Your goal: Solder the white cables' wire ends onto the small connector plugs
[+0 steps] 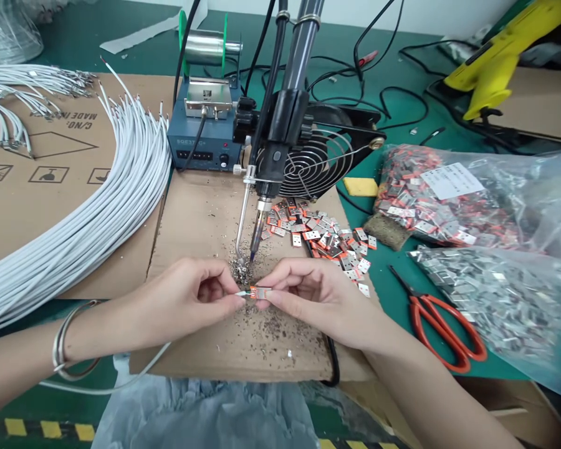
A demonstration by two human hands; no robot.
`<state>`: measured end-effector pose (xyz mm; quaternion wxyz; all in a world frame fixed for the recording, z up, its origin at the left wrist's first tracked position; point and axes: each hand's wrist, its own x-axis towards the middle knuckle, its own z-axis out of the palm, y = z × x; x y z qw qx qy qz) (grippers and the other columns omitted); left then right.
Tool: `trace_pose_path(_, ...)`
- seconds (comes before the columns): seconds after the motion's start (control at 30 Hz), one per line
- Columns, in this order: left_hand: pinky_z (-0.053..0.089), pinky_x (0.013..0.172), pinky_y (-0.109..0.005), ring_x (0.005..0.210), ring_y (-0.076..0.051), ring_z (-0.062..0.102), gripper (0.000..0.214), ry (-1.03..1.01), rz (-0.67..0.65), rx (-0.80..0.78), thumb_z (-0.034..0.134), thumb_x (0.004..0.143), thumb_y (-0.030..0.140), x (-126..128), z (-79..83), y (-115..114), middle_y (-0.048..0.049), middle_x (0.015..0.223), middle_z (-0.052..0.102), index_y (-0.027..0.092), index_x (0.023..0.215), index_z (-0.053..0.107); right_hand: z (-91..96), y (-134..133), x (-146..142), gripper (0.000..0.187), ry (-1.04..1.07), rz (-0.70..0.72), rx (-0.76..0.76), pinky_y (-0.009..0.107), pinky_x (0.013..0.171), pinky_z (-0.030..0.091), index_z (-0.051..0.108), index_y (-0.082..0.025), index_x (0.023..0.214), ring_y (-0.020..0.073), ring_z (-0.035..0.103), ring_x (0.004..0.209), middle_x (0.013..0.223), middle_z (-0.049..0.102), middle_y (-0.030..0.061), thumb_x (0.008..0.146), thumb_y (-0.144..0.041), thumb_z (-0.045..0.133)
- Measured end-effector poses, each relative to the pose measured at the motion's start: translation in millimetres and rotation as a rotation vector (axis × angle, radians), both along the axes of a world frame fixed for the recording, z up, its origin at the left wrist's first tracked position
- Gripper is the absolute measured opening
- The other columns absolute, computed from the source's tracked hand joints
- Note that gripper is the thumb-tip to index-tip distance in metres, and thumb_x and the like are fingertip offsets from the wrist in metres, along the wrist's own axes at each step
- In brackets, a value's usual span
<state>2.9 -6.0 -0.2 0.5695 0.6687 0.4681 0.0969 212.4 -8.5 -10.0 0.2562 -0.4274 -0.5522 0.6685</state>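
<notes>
My left hand (187, 302) pinches the end of a white cable (154, 362), whose length trails down to the left past my wrist. Between the fingers of my right hand (318, 299) is a USB connector (260, 293), metal with an orange part, held level. The cable's tip meets the orange end of the connector; whether they are joined I cannot tell. Just above both hands, a soldering iron (262, 218) in a stand points down at the cardboard, with a thin metal feed tube (244, 215) beside its tip. Solder crumbs lie around the tip.
More USB connectors (331, 240) lie heaped right of the iron, before a fan (308, 162). White cables (135, 174) bundle at left. A solder feeder (201, 137) stands behind. Red-handled scissors (444, 324) and bags of connectors (439, 193) and metal pieces (490, 299) are at right.
</notes>
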Motion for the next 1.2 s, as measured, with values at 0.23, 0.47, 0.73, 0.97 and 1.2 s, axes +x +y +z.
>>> trace_pose_path(0.23, 0.031, 0.052, -0.022, 0.057, -0.010, 0.041, 0.020, 0.038, 0.045, -0.109, 0.054, 0.082, 0.034, 7.8, 12.7, -7.8, 0.0039, 0.061, 0.047, 0.015, 0.079, 0.059, 1.0, -5.0, 2.8, 0.008, 0.043, 0.020, -0.007, 0.020, 0.052, 0.042, 0.063, -0.015, 0.079, 0.0105, 0.060, 0.058, 0.070, 0.071, 0.0047, 0.076, -0.022, 0.064)
trace_pose_path(0.47, 0.030, 0.052, -0.023, 0.058, -0.010, 0.039, 0.025, -0.018, 0.111, -0.151, 0.055, 0.082, 0.040, 6.2, 14.3, -21.9, 0.0039, 0.061, 0.046, 0.015, 0.079, 0.059, 3.2, -10.1, 4.5, 0.006, 0.066, 0.022, 0.032, 0.021, 0.048, 0.039, 0.064, -0.015, 0.078, 0.0101, 0.056, 0.054, 0.069, 0.070, 0.0049, 0.076, -0.021, 0.063)
trace_pose_path(0.73, 0.028, 0.050, -0.022, 0.057, -0.010, 0.040, 0.023, -0.131, 0.206, -0.169, 0.060, 0.079, 0.038, 6.6, 12.0, -39.5, 0.0020, 0.063, 0.054, 0.015, 0.078, 0.065, 8.9, -19.3, 5.2, 0.004, 0.074, 0.063, 0.094, 0.019, 0.050, 0.042, 0.063, -0.016, 0.080, 0.0104, 0.059, 0.056, 0.068, 0.070, 0.0043, 0.076, -0.017, 0.062)
trace_pose_path(0.97, 0.031, 0.050, -0.022, 0.056, -0.010, 0.041, 0.021, -0.149, 0.173, -0.083, 0.056, 0.082, 0.033, 0.0, 10.5, -59.9, 0.0017, 0.061, 0.055, 0.017, 0.082, 0.071, 19.8, -39.1, 1.7, 0.006, 0.091, 0.071, 0.129, 0.016, 0.051, 0.043, 0.062, -0.018, 0.083, 0.0089, 0.061, 0.060, 0.071, 0.071, 0.0033, 0.079, -0.014, 0.060)
trace_pose_path(1.2, 0.040, 0.056, -0.020, 0.060, -0.012, 0.054, 0.029, -0.072, 0.016, 0.090, 0.045, 0.089, 0.034, -5.4, 10.0, -73.4, 0.0001, 0.065, 0.064, 0.017, 0.084, 0.069, 17.0, -60.3, 2.5, 0.008, -0.062, 0.083, 0.321, 0.020, 0.048, 0.039, 0.063, -0.018, 0.087, 0.0101, 0.053, 0.055, 0.066, 0.064, 0.0016, 0.082, -0.017, 0.056)
